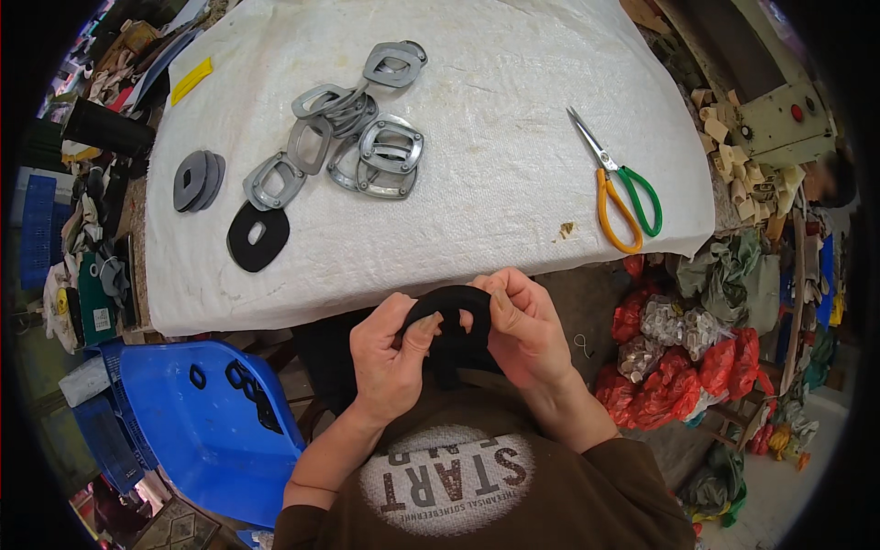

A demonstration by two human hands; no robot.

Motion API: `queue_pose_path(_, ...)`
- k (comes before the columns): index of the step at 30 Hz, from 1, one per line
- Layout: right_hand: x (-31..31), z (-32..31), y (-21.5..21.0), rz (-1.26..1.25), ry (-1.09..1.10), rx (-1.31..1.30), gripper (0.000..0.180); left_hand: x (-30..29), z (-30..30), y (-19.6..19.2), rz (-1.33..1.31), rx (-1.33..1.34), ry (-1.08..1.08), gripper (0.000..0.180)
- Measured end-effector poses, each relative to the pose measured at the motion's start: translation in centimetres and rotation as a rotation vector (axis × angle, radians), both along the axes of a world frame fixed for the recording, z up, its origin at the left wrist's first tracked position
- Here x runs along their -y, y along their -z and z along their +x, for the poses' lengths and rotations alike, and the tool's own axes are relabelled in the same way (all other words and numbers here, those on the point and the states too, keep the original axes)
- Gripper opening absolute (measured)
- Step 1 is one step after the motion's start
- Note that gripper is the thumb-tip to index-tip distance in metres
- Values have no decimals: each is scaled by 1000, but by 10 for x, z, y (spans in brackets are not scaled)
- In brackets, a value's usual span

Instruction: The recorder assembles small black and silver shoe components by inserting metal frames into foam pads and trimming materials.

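Between my two hands, just off the near edge of the white-covered table, is a black ring-shaped pad (451, 299) with an opening in its middle. My left hand (385, 353) pinches its left side, thumb reaching over to the opening. On the right side, my right hand (530, 332) grips it between thumb and fingers. A similar black oval piece with a slot (246, 249) lies on the table's left part, touching one of several grey metal buckle-like frames (391, 145). Farther left sits a small stack of grey slotted ovals (191, 188).
Scissors (610, 170) with orange and green handles lie at the table's right (495, 183). A yellow strip (191, 81) is at the far left. Below left stands a blue tub (192, 440) with several black rings. Red bags (655, 385) are piled at right.
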State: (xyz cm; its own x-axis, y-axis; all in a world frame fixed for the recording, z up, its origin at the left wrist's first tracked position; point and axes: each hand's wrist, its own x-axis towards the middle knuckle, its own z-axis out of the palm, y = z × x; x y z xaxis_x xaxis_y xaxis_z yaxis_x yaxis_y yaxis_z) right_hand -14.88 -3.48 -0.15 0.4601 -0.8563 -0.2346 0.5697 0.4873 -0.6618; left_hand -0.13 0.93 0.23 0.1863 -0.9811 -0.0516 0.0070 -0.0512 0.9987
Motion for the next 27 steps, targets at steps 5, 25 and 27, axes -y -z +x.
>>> queue_pose_path(5, -2, 3, -3, 93, -36, 158, 16, -3, 0, 3, -21, 12, -9, 19)
queue_pose_path(25, 4, -8, 3, -192, -81, -118, 15, 2, 7, -1, 31, 4, 47, 21)
queue_pose_path(27, 2, -7, 9, -270, -2, -219, 12, 4, 7, -2, -70, 230, 52, 18)
